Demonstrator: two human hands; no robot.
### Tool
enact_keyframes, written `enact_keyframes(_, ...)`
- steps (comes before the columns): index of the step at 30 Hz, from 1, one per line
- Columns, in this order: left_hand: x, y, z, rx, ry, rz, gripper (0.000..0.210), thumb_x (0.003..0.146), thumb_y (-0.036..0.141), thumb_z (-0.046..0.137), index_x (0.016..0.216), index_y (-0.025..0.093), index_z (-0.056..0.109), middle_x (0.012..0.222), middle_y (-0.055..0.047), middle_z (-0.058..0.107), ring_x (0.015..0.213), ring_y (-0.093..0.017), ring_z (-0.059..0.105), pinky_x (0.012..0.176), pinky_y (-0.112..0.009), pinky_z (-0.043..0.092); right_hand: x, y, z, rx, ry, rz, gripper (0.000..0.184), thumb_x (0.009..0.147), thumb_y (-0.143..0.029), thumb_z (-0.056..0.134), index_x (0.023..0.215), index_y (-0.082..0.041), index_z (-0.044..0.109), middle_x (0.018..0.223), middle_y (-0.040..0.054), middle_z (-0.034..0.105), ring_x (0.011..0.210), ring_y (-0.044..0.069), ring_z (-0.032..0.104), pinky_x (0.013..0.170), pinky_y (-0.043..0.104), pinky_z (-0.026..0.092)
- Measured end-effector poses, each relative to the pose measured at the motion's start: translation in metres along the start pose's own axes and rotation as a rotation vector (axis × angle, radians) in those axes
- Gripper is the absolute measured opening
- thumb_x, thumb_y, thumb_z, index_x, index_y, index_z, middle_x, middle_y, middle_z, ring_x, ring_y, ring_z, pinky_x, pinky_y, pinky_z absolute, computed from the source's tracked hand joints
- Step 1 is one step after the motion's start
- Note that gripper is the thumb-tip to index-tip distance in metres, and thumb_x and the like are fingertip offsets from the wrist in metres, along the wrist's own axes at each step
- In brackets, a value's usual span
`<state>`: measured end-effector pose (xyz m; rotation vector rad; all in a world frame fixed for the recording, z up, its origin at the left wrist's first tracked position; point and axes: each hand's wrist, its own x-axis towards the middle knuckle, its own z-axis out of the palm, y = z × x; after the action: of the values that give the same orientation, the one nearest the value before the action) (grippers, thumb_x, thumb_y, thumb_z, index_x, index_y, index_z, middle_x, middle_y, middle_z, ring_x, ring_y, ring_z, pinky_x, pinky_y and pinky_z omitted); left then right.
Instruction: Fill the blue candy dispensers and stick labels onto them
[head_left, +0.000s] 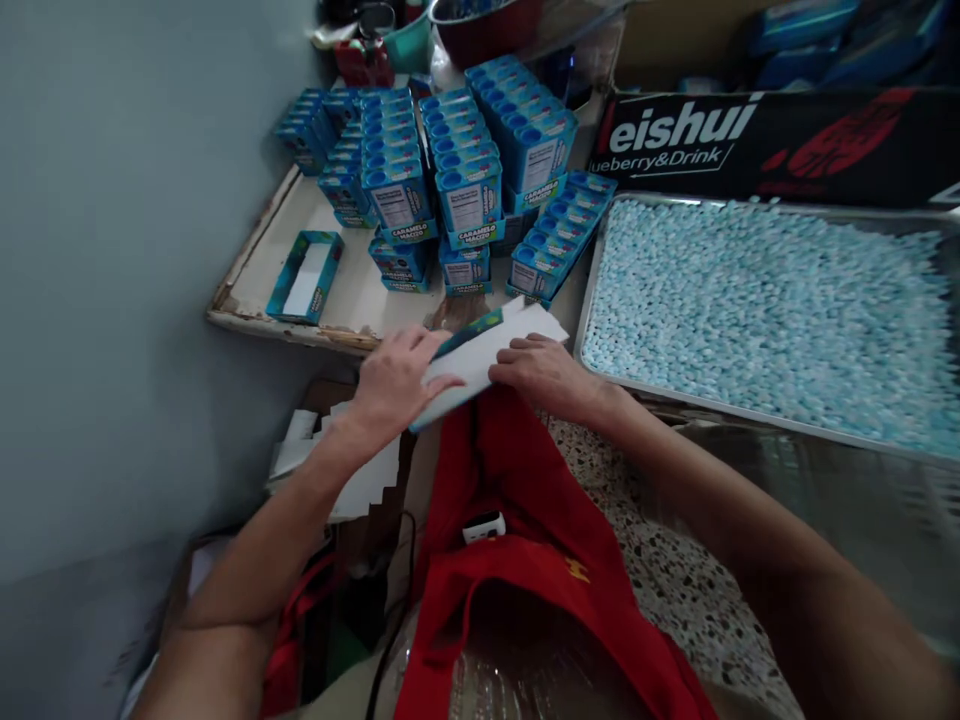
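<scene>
Over my lap I hold a partly folded cardboard tray point(480, 355), white on the side facing me, with a strip of teal print along its far edge. My left hand point(401, 380) grips its left end, the thumb lying across the white face. At the right end, the curled fingers of my right hand point(544, 375) hold the near edge. On the table ahead lies a folded blue tray point(306, 278) with a white inside. Behind the hands stand several rows of blue candy boxes point(469, 190), many set in printed trays and some stacked.
A metal tray point(592, 300) full of pale blue candies point(765, 310) lies to the right, with a black printed carton point(750, 145) behind it. Flat white cardboard pieces point(367, 480) are stacked low on the left. A wall point(135, 250) borders the left side. Bowls point(484, 25) stand at the back.
</scene>
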<state>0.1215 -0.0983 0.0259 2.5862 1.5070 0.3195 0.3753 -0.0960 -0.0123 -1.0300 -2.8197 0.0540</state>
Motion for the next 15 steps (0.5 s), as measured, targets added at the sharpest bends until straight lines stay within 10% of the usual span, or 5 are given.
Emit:
enact_keyframes(3,0.018,-0.004,0.001,0.001,0.121,-0.166,0.052,0.089,0.060,0.071,0.124,0.023,0.070,0.121,-0.017,0.068,0.122,-0.040,0.059,0.101,-0.049,0.049,-0.012,-0.004,-0.004,0.050,0.040,-0.061,0.016,0.099,-0.018,0.059,0.091,-0.023,0.072,0.089,0.0077,0.072,0.095,0.025,0.061,0.083,0.038,0.040)
enact_keyframes(8,0.063,-0.030,0.051,-0.506,-0.071,-0.292,0.041,0.090,0.039,0.066,0.125,0.017,0.068,0.116,-0.010,0.074,0.103,-0.029,0.069,0.089,-0.038,0.057,-0.002,0.019,0.020,0.218,0.210,-0.083,0.017,0.096,-0.019,0.063,0.088,-0.026,0.076,0.130,0.0075,0.068,0.136,0.031,0.048,0.106,0.049,0.043)
enact_keyframes(15,0.083,-0.023,0.094,-0.268,0.179,-0.462,0.026,0.088,0.016,0.054,0.105,0.017,0.073,0.112,-0.014,0.073,0.108,-0.030,0.070,0.097,-0.041,0.055,0.026,0.040,0.068,0.652,0.534,0.604,0.037,0.097,-0.022,0.048,0.130,-0.018,0.062,0.122,0.0161,0.067,0.111,0.027,0.064,0.094,0.045,0.054)
